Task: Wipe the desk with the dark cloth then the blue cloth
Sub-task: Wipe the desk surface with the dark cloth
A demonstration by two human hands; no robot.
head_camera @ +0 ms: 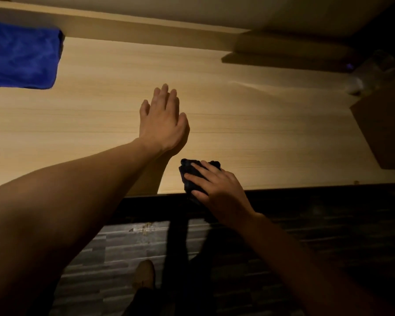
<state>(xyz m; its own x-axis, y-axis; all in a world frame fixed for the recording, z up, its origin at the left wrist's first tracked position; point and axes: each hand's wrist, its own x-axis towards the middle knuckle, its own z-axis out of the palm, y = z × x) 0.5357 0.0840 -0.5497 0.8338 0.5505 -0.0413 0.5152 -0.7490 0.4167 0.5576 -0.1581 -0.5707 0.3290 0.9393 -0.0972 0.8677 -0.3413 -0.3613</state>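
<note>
The light wooden desk fills the upper half of the view. The dark cloth lies bunched at the desk's front edge, partly hanging over it, under my right hand, whose fingers press down on it. Further in, at the desk's middle, my left hand lies flat on the wood with fingers extended and nothing in it. At the far left back corner the blue cloth lies spread out, apart from both hands.
A brown box-like object stands at the desk's right end, with a clear plastic item behind it. A low ledge sits at the back right. Below the front edge is dark wood-pattern floor and my foot.
</note>
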